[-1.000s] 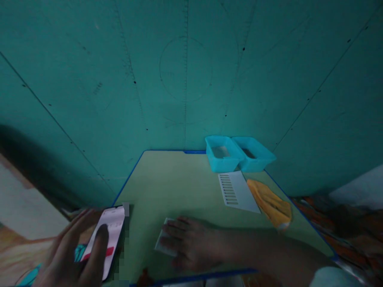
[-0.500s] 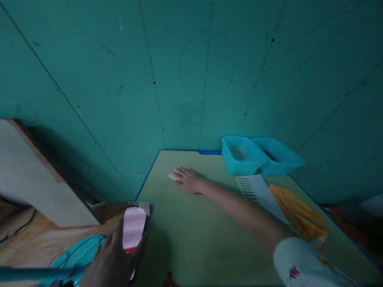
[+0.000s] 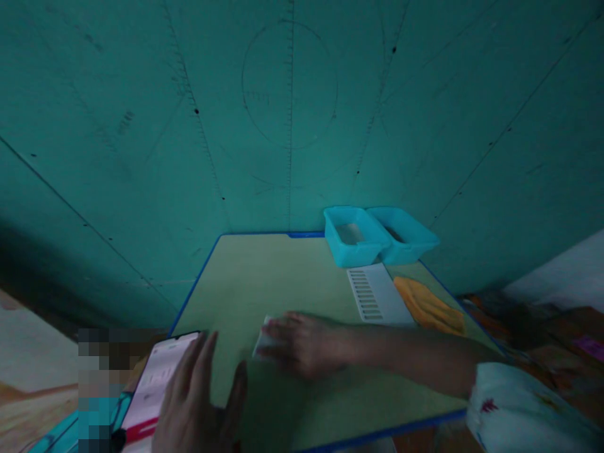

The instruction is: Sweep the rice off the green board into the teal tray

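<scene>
My right hand (image 3: 302, 343) lies palm down on a small white pad or cloth (image 3: 262, 343), pressing it against the green tabletop (image 3: 264, 277) near the middle front. Its fingers are stretched flat over the pad. My left hand (image 3: 198, 402) hovers at the table's front left corner, fingers spread, resting against a phone (image 3: 153, 387) with a lit white and red screen. The phone lies at the table's left edge.
Two turquoise plastic bins (image 3: 352, 236) (image 3: 406, 234) stand at the back right against the teal wall (image 3: 292, 113). In front of them lie a white slotted sheet (image 3: 375, 292) and a folded orange cloth (image 3: 427, 305). A blue rim edges the table.
My right hand slid the white pad out to the far left of the table half a second ago and has drawn it back toward me. My left hand opened over the phone.
</scene>
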The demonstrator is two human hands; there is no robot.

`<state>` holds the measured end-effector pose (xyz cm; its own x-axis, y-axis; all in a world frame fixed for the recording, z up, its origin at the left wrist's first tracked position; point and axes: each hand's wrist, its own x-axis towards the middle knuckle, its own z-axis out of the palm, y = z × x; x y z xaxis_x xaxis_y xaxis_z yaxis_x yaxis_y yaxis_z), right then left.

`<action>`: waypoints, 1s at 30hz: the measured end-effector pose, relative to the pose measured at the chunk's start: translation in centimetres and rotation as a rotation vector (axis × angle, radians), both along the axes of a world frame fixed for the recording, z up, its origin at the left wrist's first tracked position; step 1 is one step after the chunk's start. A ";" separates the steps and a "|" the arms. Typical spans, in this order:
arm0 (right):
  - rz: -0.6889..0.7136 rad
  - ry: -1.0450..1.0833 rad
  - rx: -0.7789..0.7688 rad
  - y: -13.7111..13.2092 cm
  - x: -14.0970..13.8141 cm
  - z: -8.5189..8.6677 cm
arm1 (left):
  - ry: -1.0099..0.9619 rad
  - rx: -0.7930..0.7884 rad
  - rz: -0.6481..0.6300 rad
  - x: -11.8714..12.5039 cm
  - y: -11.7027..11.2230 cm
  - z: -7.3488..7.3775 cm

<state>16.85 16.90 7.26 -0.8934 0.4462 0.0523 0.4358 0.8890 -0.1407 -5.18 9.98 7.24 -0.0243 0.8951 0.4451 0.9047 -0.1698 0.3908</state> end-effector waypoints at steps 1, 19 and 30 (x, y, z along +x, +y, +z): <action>-0.134 -0.013 -0.039 2.3 0.3 -0.3 | 0.007 0.003 -0.017 1.4 0.0 0.0; -0.135 0.057 0.018 -1.6 1.0 -1.4 | -0.056 -0.052 -0.246 4.0 -0.8 -0.7; -0.407 -0.005 -0.098 8.8 -0.8 -0.4 | -0.195 0.034 -0.290 4.6 -0.8 -2.8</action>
